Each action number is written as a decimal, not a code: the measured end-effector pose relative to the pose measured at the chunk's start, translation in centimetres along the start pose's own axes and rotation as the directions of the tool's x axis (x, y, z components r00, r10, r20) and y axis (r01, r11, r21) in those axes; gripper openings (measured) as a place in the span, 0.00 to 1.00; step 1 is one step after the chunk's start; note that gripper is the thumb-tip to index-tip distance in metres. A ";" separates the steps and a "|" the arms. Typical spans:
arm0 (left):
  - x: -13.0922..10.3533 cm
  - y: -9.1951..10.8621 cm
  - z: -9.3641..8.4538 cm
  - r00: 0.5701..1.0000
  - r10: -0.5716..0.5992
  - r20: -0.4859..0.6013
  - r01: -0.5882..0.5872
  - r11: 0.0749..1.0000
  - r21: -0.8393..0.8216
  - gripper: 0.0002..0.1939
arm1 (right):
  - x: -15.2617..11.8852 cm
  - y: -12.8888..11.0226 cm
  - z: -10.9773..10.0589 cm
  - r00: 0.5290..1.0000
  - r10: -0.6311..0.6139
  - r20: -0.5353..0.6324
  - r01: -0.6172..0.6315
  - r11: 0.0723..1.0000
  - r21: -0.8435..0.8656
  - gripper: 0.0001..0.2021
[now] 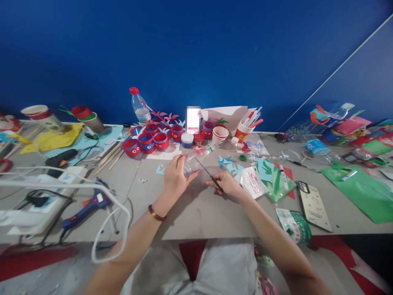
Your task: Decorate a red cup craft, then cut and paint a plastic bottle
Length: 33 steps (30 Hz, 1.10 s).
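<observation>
My left hand (176,176) is closed around a clear plastic bottle (192,164), which lies low over the table, its neck pointing away to the right. Held in my right hand (225,184) is a pair of dark-handled scissors (206,169). Their thin blades slant up and left, reaching the bottle's side; whether they cut into it I cannot tell. Just behind the bottle are a red-and-white round piece (199,150) and a paper cup (220,136). A white packet (252,182) lies beside my right wrist. Blue paper scraps (225,161) rest beyond that hand.
Several red-and-blue cups with eyes (146,142) stand at the back, near a red-capped bottle (139,106). A blue glue gun (87,207), a white power strip (52,200) and loose cables are at left. On the right lie a phone (313,205) and green sheets (362,192).
</observation>
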<state>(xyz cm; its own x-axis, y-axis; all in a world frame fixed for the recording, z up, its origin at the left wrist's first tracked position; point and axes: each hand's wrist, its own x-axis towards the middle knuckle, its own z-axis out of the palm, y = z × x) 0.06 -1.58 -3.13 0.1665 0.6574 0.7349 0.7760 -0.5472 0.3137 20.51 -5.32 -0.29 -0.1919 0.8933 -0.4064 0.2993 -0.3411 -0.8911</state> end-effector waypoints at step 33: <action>-0.1 0.2 0.4 0.998 0.062 0.017 -0.063 0.998 0.022 0.31 | 0.4 0.3 0.0 0.999 -0.032 0.038 0.029 0.997 0.076 0.26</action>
<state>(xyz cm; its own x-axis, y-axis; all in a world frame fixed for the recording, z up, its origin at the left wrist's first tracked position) 0.40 -1.54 -3.39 0.2248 0.6309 0.7426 0.7774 -0.5756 0.2537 20.59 -5.10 -0.74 -0.2365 0.8921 -0.3851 0.2213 -0.3365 -0.9153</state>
